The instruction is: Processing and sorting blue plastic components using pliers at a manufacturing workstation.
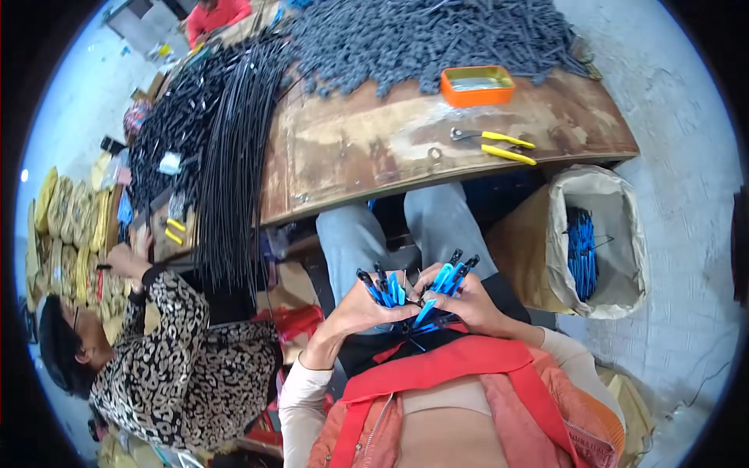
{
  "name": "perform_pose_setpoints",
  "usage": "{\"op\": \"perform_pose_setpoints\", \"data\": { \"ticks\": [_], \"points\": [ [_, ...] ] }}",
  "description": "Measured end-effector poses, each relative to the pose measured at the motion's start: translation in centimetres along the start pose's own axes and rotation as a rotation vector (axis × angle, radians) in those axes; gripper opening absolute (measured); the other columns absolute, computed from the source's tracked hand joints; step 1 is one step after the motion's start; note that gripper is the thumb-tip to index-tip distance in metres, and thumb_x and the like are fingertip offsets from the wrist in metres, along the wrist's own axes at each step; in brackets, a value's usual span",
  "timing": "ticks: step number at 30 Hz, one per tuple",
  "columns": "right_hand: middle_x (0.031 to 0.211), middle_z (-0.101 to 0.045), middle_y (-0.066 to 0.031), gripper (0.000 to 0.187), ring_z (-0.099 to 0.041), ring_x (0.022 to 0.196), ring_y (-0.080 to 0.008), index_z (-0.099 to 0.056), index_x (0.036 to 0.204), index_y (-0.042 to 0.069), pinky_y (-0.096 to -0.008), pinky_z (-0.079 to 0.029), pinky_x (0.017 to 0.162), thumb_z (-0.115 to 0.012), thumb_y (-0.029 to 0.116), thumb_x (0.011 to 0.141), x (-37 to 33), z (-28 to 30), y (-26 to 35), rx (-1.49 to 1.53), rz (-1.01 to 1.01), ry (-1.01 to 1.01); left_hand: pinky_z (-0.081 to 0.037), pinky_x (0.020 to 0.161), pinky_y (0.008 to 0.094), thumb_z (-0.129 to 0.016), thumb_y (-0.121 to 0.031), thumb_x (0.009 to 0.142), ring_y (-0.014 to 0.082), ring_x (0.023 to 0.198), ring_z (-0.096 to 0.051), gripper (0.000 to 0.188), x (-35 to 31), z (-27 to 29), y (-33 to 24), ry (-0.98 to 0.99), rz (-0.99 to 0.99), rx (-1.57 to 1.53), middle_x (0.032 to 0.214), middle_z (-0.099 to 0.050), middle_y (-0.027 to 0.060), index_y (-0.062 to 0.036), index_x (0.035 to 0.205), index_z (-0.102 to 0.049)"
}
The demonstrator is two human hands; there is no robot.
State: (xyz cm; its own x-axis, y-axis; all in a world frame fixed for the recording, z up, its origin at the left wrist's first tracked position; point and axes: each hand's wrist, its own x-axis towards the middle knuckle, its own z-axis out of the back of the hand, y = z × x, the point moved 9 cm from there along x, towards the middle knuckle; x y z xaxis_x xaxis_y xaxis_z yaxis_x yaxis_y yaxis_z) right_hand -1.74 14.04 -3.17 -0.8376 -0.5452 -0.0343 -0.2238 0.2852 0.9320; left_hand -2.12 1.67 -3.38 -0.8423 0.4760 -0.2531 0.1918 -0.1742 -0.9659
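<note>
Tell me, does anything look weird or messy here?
Mostly the black strips: their ends droop over the edge of the table, so they look a bit untidy. The blue clips in the left hand and right hand point different ways, but nothing looks clearly broken.

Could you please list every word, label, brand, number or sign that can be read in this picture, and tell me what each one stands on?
No text can be read clearly here.
Small lettering on the orange-red jacket: too small and blurred to read.
Blue plastic pieces in the left hand and right hand: no readable marking.
Orange open container and the yellow-handled pliers near it: no readable marking.
</note>
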Motion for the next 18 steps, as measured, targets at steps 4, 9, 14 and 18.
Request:
{"op": "perform_pose_setpoints", "data": {
  "ticks": [4, 9, 14, 18],
  "points": [
    [0.120, -0.055, -0.0075, 0.024, -0.053, 0.111, -0.0152, -0.060, 0.113, 0.000, -0.0313, -0.042, 0.096, -0.064, 0.010, 0.091, -1.5, 1.2, -1.1, 0.014, 0.036, -0.092, -0.047, 0.072, 0.0246, -0.079, -0.005, 0.075, 0.0066, 0.080, -0.057, 0.023, 1.2, -0.8, -0.3, -0.004, -0.053, -0.246, 0.085, -0.064, -0.0009, -0.0025, 0.093, -0.065],
    [0.137, -0.044, -0.0082, 0.059, -0.044, 0.127, -0.0191, -0.043, 0.138, 0.001, -0.0347, -0.035, 0.107, -0.071, 0.019, 0.088, -0.7, 0.9, -1.7, -0.124, -0.087, 0.126, -0.051, 0.079, 0.0277, -0.075, -0.003, 0.075, 0.0102, 0.085, -0.061, 0.035, 1.4, 1.0, 3.3, 0.077, 0.031, -0.253, 0.095, -0.066, 0.0018, 0.0002, 0.109, -0.064],
    [0.114, -0.062, -0.0070, 0.037, -0.056, 0.108, -0.0144, -0.060, 0.120, 0.003, -0.0317, -0.045, 0.094, -0.066, 0.023, 0.090, 5.7, 8.1, 4.5, -0.694, 0.077, 0.049, -0.053, 0.081, 0.0368, -0.072, -0.002, 0.068, 0.0230, 0.087, -0.067, 0.037, -1.0, 6.0, 7.7, -0.132, 0.053, -0.491, 0.093, -0.068, 0.0108, 0.0019, 0.104, -0.064],
    [0.100, -0.067, -0.0052, 0.021, -0.060, 0.093, -0.0126, -0.067, 0.104, 0.001, -0.0285, -0.047, 0.084, -0.060, 0.017, 0.092, 14.1, 16.9, 15.3, -0.956, 0.312, -0.220, -0.054, 0.078, 0.0404, -0.077, -0.010, 0.068, 0.0283, 0.083, -0.068, 0.032, -1.3, 7.4, 9.0, -0.127, 0.013, -0.606, 0.086, -0.067, 0.0134, 0.0010, 0.094, -0.063]
  ]
}}
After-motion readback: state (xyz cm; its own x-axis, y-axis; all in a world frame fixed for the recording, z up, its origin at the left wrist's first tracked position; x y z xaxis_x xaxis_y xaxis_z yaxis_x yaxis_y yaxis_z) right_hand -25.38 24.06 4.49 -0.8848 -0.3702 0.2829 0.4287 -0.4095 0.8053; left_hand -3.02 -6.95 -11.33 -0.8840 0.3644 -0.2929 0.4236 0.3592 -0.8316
